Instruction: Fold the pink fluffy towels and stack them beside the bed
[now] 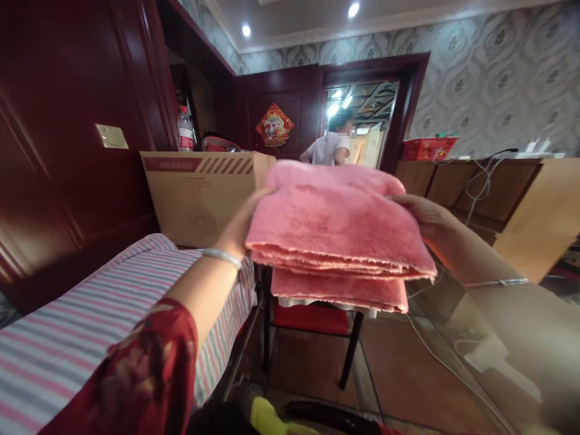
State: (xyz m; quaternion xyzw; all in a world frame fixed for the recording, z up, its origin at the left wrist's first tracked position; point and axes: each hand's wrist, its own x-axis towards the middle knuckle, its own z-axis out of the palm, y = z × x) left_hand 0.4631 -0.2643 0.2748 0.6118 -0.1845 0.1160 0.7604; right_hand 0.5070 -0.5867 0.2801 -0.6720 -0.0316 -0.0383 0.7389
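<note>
A folded pink fluffy towel (333,226) is held up in front of me, several layers thick. My left hand (240,226) grips its left edge, a pale bangle on that wrist. My right hand (426,214) grips its right edge, a thin bracelet on that wrist. Just below hangs another folded pink towel (339,293), lying on a dark-legged chair (312,326) with a red seat.
A striped bed (90,314) lies at the left, a cardboard box (199,193) behind it with a water bottle (185,130). A person in a white shirt (328,148) stands at the doorway. Wooden desks with cables (480,181) line the right wall. A glass surface (475,338) is at lower right.
</note>
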